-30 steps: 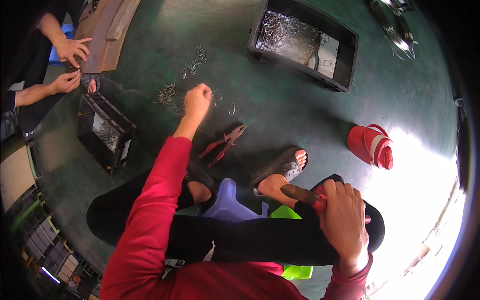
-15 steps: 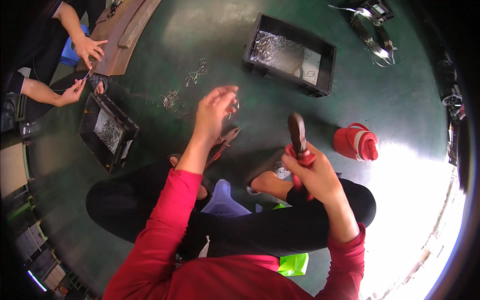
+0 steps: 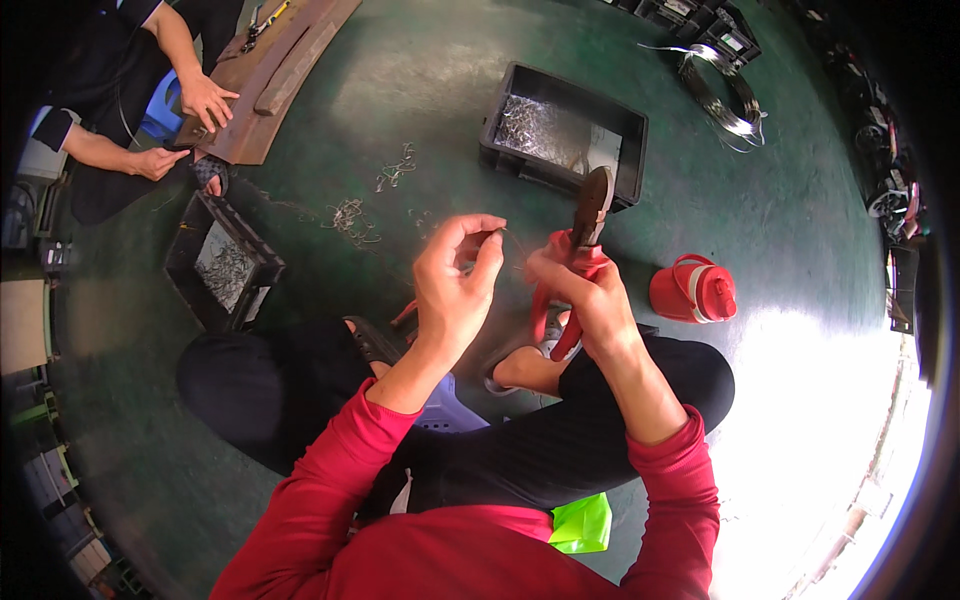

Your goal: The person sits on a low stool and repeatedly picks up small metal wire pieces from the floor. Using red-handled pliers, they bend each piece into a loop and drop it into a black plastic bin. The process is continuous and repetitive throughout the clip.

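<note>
My right hand point(image 3: 598, 305) is closed round the red-handled pliers point(image 3: 592, 205), whose dark jaws point up and away from me. To its left, my left hand point(image 3: 452, 285) pinches a thin piece of wire point(image 3: 509, 233) between thumb and forefinger. The wire's far end is blurred close to my right fingers, and I cannot tell if it touches them. Behind my left wrist, a red handle point(image 3: 404, 314) of a second tool on the floor shows; the rest is hidden. Small bent wire pieces point(image 3: 352, 222) lie in a loose heap beyond my left hand, with several more point(image 3: 397, 168) farther off.
A black crate point(image 3: 632, 160) with bent wire pieces stands ahead, a smaller one point(image 3: 262, 262) at left. A red jug point(image 3: 690, 290) is at right, a wire coil point(image 3: 722, 95) far right. A co-worker's hands point(image 3: 207, 100) are by brown boards point(image 3: 240, 140). A purple stool point(image 3: 450, 408) sits between my legs.
My hands have come closer together; the left moved right and slightly down, the right moved left and up with the pliers. The co-worker's hands shifted, and the whole view moved slightly.
</note>
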The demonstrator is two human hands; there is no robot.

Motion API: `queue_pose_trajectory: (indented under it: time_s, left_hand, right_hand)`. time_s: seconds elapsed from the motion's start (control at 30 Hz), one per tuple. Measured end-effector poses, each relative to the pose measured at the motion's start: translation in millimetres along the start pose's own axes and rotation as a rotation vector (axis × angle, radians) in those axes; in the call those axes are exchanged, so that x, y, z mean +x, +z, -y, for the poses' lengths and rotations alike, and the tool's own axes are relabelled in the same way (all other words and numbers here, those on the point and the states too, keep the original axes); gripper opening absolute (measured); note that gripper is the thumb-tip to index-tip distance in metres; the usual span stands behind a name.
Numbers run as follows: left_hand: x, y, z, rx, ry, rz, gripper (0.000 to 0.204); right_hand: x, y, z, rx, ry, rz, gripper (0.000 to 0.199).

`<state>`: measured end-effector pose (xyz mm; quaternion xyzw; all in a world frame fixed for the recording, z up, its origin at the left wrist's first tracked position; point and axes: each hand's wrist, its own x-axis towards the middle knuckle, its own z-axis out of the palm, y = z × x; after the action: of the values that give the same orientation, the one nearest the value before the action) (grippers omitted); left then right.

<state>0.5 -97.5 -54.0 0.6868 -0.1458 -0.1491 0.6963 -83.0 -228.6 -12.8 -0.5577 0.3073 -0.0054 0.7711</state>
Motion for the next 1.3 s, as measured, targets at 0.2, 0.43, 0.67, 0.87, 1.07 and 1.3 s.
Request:
queue_pose_trajectory:
  time_s: [0.2, 0.43, 0.67, 0.87, 1.07, 1.3]
  left_hand:
    - [-6.7, -3.0, 2.6, -0.121, -0.166, -0.01, 0.014]
    - [-15.1, -15.6, -9.2, -0.141, -0.364, 0.19, 0.018]
    - [-3.8, -40.0, -37.1, 0.335, -0.054, 0.588, 0.018]
    - [-7.6, -46.4, -46.7, 0.276, -0.179, 0.574, 0.015]
    - [-12.7, -73.3, -50.2, 0.169, -0.251, 0.452, 0.019]
    - [-19.6, -84.6, -46.7, 0.147, -0.094, 0.367, 0.022]
  right_hand:
    - [-5.8, -0.7, 3.2, -0.143, -0.063, 0.066, 0.018]
    - [-8.7, -7.5, 6.2, -0.274, -0.122, 0.05, 0.018]
    - [-12.7, -23.5, 11.8, -0.467, 0.098, 0.229, 0.023]
    - [-13.2, -17.3, 8.7, -0.443, -0.01, 0.234, 0.028]
    - [-39.8, -6.1, 18.2, -0.735, 0.174, 0.287, 0.033]
    - [-47.2, 19.3, 26.4, -0.771, 0.399, 0.461, 0.037]
